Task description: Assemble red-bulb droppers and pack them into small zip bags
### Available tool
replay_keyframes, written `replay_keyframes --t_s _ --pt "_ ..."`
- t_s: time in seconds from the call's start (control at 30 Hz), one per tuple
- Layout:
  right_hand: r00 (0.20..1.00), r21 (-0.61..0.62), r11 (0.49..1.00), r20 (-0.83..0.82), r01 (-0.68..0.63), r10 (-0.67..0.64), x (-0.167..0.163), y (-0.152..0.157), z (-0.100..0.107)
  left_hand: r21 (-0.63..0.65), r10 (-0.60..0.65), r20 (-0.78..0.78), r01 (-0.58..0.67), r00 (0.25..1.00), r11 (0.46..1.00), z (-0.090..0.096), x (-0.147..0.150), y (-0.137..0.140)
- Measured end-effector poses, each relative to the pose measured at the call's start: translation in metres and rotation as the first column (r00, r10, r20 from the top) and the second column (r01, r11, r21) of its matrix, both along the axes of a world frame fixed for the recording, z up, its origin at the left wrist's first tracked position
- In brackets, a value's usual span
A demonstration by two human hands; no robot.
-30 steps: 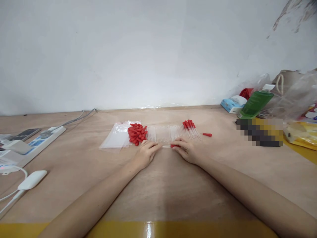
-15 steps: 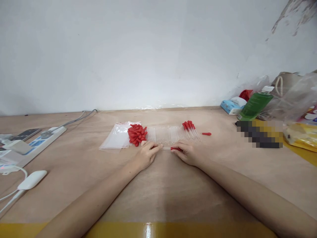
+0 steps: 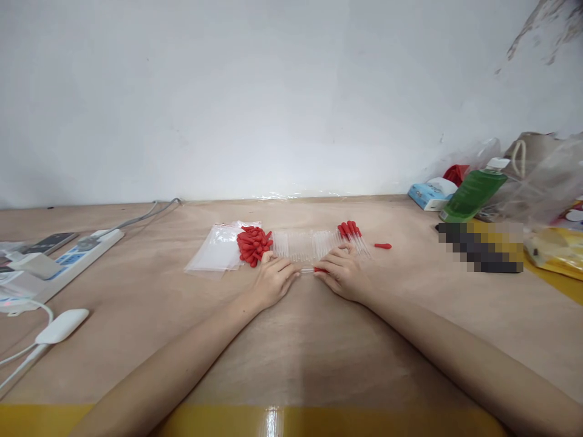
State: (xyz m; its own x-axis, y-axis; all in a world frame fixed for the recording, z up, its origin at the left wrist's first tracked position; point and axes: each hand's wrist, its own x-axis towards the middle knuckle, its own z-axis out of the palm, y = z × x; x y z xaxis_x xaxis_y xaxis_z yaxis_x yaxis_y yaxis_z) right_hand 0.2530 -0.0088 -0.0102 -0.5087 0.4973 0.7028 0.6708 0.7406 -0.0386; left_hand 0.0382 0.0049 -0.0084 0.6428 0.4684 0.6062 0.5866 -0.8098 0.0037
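My left hand (image 3: 274, 280) pinches one end of a clear dropper tube (image 3: 307, 271) that lies crosswise just above the table. At its other end my right hand (image 3: 342, 274) grips a red rubber bulb (image 3: 319, 270), mostly hidden by the fingers. Whether the tube sits inside the bulb, I cannot tell. Behind my hands lies a row of clear dropper tubes (image 3: 300, 246). Several droppers with red bulbs (image 3: 350, 229) end that row on the right. A pile of loose red bulbs (image 3: 254, 244) is beyond my left hand, and a single red bulb (image 3: 383, 246) lies off to the right.
Clear plastic bags (image 3: 214, 249) lie left of the pile. A power strip (image 3: 82, 261) with plugs and a white cable adapter (image 3: 62, 326) occupy the left side. On the right stand a tissue pack (image 3: 430, 195), a green bottle (image 3: 473, 194) and plastic bags (image 3: 551, 176).
My right fingers have closed further over the red bulb, so less of it shows. The gap between my hands has narrowed slightly. The whole view has shifted a little.
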Motion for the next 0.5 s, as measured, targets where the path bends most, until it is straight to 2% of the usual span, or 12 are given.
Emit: replay_keyframes --t_s 0.5 --pt "0.998 -0.030 0.998 -0.011 -0.061 0.061 -0.0018 0.0017 -0.0037 -0.044 -0.052 0.059 0.054 0.997 0.998 -0.0037 0.0081 0.0019"
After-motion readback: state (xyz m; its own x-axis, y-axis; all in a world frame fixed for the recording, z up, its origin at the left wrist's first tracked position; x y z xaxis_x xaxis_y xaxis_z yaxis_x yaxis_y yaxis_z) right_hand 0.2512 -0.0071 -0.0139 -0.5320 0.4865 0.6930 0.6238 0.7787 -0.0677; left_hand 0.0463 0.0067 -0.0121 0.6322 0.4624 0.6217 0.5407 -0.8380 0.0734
